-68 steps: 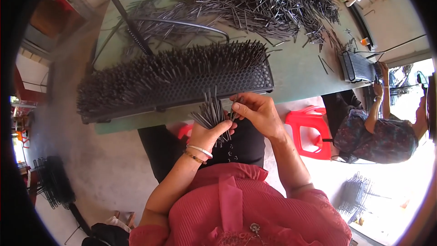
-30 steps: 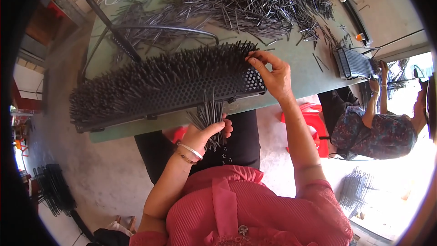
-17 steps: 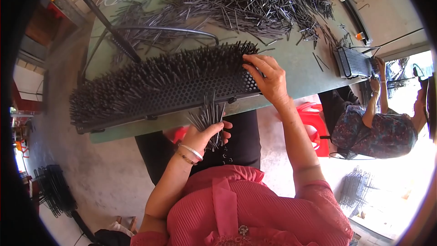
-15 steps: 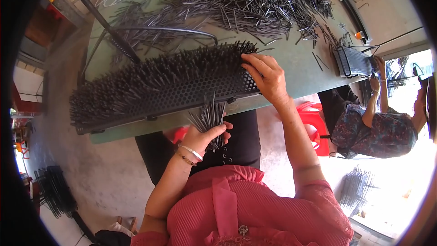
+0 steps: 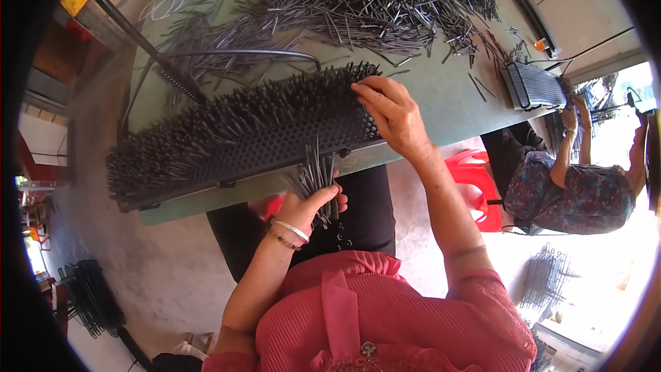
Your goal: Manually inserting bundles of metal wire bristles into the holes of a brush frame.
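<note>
A long black perforated plate, bristling with thin dark metal pins, lies along the near edge of a green table. My left hand is below the table edge, closed around a fanned bundle of dark pins. My right hand rests on the right end of the plate, fingers bent among the standing pins. Whether a pin is pinched between those fingers is hidden.
A large heap of loose pins covers the far side of the table, with a black cable looping across it. A second person sits at the right with a smaller perforated plate. A red stool stands beside me.
My right hand left the bundle in my left hand, rose to the right end of the plate and settled there. My left hand kept its bundle almost still.
</note>
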A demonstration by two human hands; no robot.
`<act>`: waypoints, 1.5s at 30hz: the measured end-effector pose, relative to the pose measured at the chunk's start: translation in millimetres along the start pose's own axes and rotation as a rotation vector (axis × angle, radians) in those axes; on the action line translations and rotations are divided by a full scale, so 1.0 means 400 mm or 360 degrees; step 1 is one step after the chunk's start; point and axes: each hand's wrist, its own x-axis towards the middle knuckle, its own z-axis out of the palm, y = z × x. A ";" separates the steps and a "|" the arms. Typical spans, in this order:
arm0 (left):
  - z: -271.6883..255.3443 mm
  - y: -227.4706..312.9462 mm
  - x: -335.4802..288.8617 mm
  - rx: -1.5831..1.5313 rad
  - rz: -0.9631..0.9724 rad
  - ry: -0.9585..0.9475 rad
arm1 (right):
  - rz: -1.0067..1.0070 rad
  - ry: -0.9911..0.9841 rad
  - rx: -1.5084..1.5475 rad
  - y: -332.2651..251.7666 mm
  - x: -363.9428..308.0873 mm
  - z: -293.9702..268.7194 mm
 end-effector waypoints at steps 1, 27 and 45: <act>-0.004 -0.004 0.004 0.0020 0.0010 0.0024 | -0.0003 -0.0019 -0.0020 0.000 0.005 0.000; 0.048 0.032 -0.029 0.0325 0.0049 -0.0328 | 0.1266 -0.0561 0.1171 -0.150 -0.053 -0.027; 0.087 0.028 0.037 0.0278 -0.0027 -0.0295 | 0.1244 0.0253 0.1376 -0.024 -0.041 -0.086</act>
